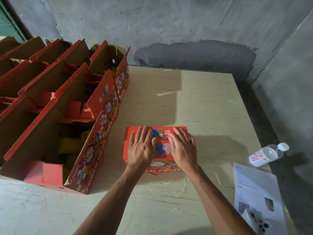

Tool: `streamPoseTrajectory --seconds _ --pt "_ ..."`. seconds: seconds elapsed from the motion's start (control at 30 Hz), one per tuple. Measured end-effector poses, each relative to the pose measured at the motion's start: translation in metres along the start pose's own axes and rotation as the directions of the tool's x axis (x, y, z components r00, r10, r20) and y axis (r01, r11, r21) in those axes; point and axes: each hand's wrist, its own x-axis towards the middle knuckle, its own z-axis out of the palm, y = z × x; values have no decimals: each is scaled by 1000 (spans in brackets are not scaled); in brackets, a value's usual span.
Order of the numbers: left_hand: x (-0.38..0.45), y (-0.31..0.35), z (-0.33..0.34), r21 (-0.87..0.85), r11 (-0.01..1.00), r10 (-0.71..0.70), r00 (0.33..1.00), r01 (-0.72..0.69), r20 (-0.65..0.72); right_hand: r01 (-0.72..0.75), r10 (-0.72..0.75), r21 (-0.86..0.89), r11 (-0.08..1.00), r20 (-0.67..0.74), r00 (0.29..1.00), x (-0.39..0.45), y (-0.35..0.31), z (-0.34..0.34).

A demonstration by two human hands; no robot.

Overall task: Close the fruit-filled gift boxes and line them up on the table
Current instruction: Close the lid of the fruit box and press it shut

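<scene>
The closed red gift box (156, 146) sits mid-table (203, 107), its top flaps folded flat, contents hidden. At nine to eleven o'clock stand rows of open gift boxes (64, 106); yellow fruit (70, 146) shows in the nearest ones. Both forearms reach in from six o'clock. The left hand (141, 150) and right hand (183, 150) lie palm-down on the lid, fingers straight and spread, pressing, gripping nothing. At three to four o'clock lie a water bottle (267, 155) and a printed sheet (255, 192).

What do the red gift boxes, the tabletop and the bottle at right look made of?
Closed box: printed cardboard. Open boxes: raw brown insides showing, likely corrugated. Tabletop: pale bare wood, probably plywood, grainy and splintered. Bottle: clear plastic, white cap, printed label.
</scene>
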Motion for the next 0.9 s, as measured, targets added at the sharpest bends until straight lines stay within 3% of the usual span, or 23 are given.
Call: streamPoseTrajectory --seconds 0.17,0.3,0.5,0.6,0.7,0.8,0.9 --pt "3 6 1 61 996 -64 995 59 78 -166 191 -114 979 264 945 4 -12 3" --pt "4 12 4 42 995 -95 990 91 109 -260 289 -136 956 280 915 6 -21 9" --pt "5 8 1 8 996 -88 981 88 170 -248 287 -153 957 354 890 9 -21 6" --pt "6 0 -6 -57 991 -110 985 118 130 -232 244 -77 970 368 897 13 -12 -3" --pt "-1 -16 -17 -125 919 -360 926 373 114 -329 298 52 943 308 904 8 -3 -13" --pt "-5 -28 -22 -193 801 -531 821 567 207 -552 449 255 794 366 815 8 4 -17" --pt "-8 -33 -18 -299 755 -539 812 584 225 -627 501 402 667 381 777 10 9 -16"
